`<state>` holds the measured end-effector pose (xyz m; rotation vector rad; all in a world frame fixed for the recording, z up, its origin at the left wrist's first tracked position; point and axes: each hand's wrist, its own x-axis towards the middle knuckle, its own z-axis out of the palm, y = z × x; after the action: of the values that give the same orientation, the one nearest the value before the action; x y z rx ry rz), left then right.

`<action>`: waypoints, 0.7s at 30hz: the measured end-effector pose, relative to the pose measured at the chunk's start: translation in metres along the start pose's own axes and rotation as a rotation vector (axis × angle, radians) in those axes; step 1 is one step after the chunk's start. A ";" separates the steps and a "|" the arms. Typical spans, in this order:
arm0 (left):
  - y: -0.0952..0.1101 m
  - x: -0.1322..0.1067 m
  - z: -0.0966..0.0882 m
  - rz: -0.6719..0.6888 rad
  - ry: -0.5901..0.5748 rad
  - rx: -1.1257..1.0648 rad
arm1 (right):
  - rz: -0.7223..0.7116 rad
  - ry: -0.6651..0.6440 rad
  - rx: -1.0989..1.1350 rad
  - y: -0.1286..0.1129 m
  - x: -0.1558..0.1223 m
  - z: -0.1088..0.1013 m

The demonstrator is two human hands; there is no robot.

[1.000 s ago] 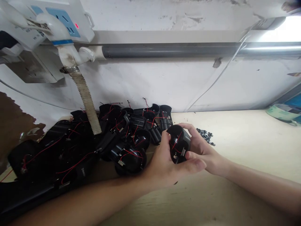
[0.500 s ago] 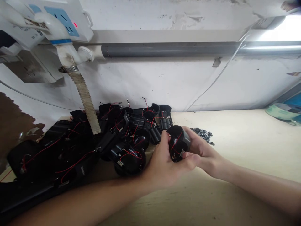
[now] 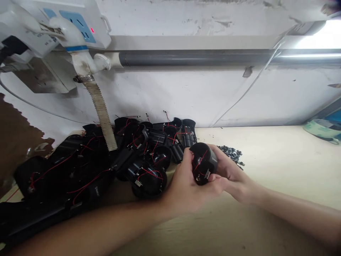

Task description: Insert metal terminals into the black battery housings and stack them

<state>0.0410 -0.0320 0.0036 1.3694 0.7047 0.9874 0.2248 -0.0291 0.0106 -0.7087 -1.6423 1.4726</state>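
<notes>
My left hand (image 3: 183, 186) and my right hand (image 3: 231, 176) together hold a black cylindrical plastic housing (image 3: 203, 163) with thin red wires across its open end. The left palm and fingers cup it from below and the left. The right fingers wrap its far right side. Just left of my left hand lies a heap of similar black housings (image 3: 146, 179), also wired in red, and the nearest one almost reaches my left hand.
A pale wooden workbench (image 3: 269, 167) holds a small pile of dark small parts (image 3: 230, 154) beyond my right hand. A corrugated drain hose (image 3: 101, 112) drops onto the heap from a white pipe. A grey pipe (image 3: 199, 58) and a power strip (image 3: 80, 25) are on the wall; a green tape roll (image 3: 321, 129) sits far right.
The housing has turned slightly between my hands, its dark side now facing more to the right. The view has shifted a little.
</notes>
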 end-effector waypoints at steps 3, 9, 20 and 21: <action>-0.001 0.000 0.000 0.029 0.070 0.074 | 0.020 -0.061 0.046 0.005 0.005 -0.013; -0.004 0.004 0.000 0.141 0.180 0.191 | 0.050 -0.001 0.125 0.011 0.011 -0.028; -0.014 0.003 0.001 0.177 0.251 0.339 | 0.099 0.116 0.074 0.012 0.007 -0.029; -0.014 0.003 0.001 0.184 0.250 0.356 | 0.090 0.128 0.043 0.011 0.006 -0.028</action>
<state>0.0451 -0.0285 -0.0101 1.6584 0.9910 1.2351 0.2438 -0.0073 0.0011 -0.8447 -1.4947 1.4897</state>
